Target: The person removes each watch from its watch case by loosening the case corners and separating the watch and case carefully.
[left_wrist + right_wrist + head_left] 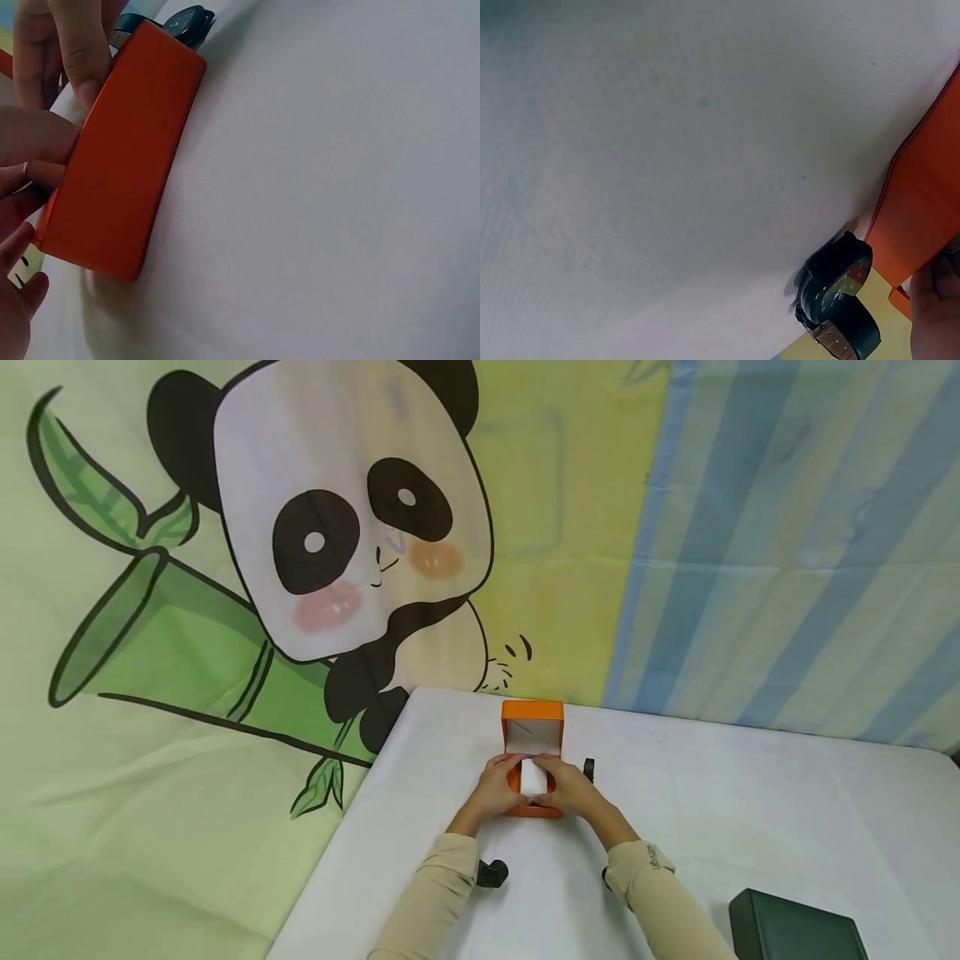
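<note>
An orange box [533, 710] stands on the white table with its hinged lid raised, showing a pale lining. Inside sits a small white cushion [534, 778]. My left hand [498, 788] grips the cushion from the left, fingers and thumb inside the box. From the other side my right hand [573, 788] holds it too, thumb low and fingers toward the lid. In the left wrist view the box's front wall [127, 157] hides the cushion's lower part. A black wristwatch [836, 289] lies just right of the box, partly behind my right hand in the head view.
A dark green box [798, 931] sits at the table's near right. Behind the table [720, 802] hangs a cloth with a printed panda [345, 527] and blue stripes. The table's left edge runs diagonally, left of my left arm.
</note>
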A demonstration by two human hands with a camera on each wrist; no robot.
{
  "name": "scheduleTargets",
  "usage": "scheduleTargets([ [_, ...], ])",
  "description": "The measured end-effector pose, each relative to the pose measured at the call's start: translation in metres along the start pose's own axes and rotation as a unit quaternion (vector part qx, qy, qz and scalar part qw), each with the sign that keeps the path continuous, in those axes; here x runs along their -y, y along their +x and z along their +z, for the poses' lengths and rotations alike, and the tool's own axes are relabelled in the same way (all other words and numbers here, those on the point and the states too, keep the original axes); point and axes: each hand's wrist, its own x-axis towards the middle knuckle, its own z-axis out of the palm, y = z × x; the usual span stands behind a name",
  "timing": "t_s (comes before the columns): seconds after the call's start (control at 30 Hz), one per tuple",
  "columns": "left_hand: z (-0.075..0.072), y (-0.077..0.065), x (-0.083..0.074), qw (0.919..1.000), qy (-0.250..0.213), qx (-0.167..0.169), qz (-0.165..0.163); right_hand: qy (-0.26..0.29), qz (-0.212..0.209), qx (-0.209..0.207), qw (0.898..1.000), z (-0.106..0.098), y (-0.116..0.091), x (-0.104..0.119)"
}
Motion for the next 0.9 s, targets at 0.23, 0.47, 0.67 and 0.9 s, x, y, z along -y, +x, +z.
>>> scheduleTargets([
  [0.23,0.002,-0.002,-0.006,0.9994,0.028,0.002,-0.020,-0.023,-0.006,-0.008,1.000,0.003,-0.001,0.001],
  [0.47,-0.001,0.000,-0.010,0.9969,0.077,-0.009,-0.016,-0.034,-0.012,-0.017,0.999,0.005,0.000,0.001],
  [0.67,0.002,0.002,-0.012,0.9917,0.127,-0.019,-0.003,-0.042,-0.002,-0.018,0.999,0.005,0.001,0.002],
  [0.9,0.003,0.001,-0.011,0.9923,0.122,-0.011,0.017,-0.032,0.026,-0.008,0.999,0.006,0.003,0.006],
])
